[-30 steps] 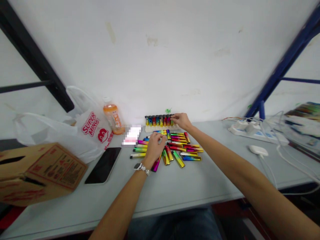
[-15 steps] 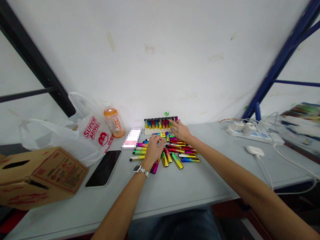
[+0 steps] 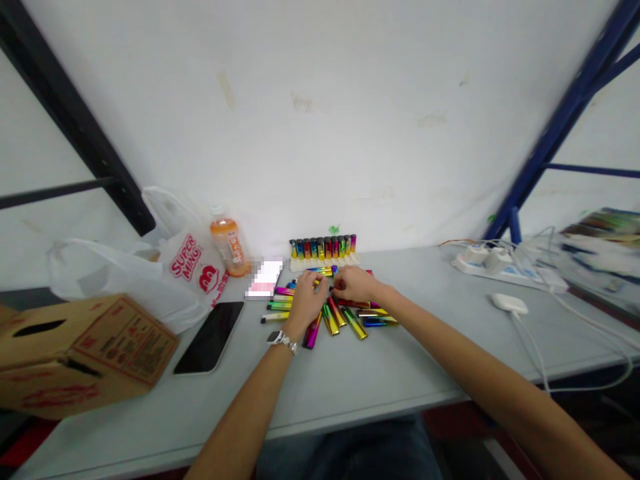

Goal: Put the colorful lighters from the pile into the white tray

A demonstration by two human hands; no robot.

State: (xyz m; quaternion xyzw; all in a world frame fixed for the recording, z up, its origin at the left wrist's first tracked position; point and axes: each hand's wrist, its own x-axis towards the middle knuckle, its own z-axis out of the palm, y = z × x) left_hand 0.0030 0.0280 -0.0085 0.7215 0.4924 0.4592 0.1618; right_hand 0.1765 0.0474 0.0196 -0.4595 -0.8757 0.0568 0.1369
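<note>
Shiny rainbow-coloured lighters (image 3: 355, 323) lie fanned out in a loose pile on the grey table. Behind them a row of lighters (image 3: 321, 248) stands upright in a white holder (image 3: 325, 263) by the wall. My left hand (image 3: 307, 300), with a silver watch (image 3: 283, 341) on its wrist, rests over the pile with fingers curled and tips together. My right hand (image 3: 356, 284) is closed beside it, fingertips pinched close to the left ones. Whatever lies between the fingers of either hand is too small or hidden to make out.
On the left are a cardboard box (image 3: 90, 357), a white plastic bag (image 3: 127, 283), a black phone (image 3: 210, 337), an orange drink bottle (image 3: 229, 245) and a blurred-out white item (image 3: 265, 279). At right lie a power strip (image 3: 510, 270) and a white charger (image 3: 509, 304) with cables.
My right hand has moved from the upright row of lighters down and left to the pile, its fingers closing near my left hand. The left hand has stayed almost still.
</note>
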